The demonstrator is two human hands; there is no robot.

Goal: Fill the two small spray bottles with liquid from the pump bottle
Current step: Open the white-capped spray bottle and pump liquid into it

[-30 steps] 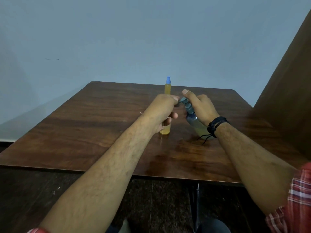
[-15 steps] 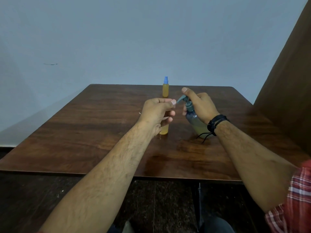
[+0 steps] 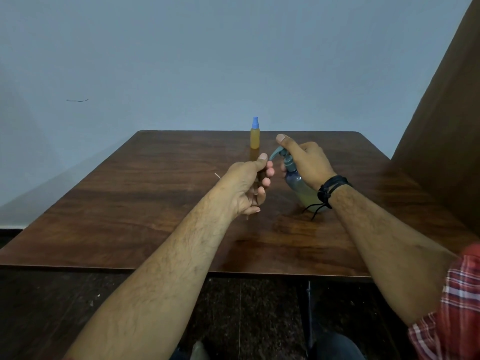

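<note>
Your left hand (image 3: 250, 184) grips a small bottle, mostly hidden, under the pump bottle (image 3: 298, 187) spout; your right hand (image 3: 302, 158) grips the pump. The capped bottle (image 3: 254, 135) stands near the table (image 3: 130, 203) far edge.

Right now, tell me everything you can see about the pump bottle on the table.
The pump bottle stands on the brown wooden table, right of centre. Its body looks like clear bluish plastic with pale yellow liquid in the lower part. A teal pump head tops it, the spout pointing left toward the left hand. The right hand wraps round the neck, thumb on the pump top. The wrist and black wristband hide its right side.
</note>
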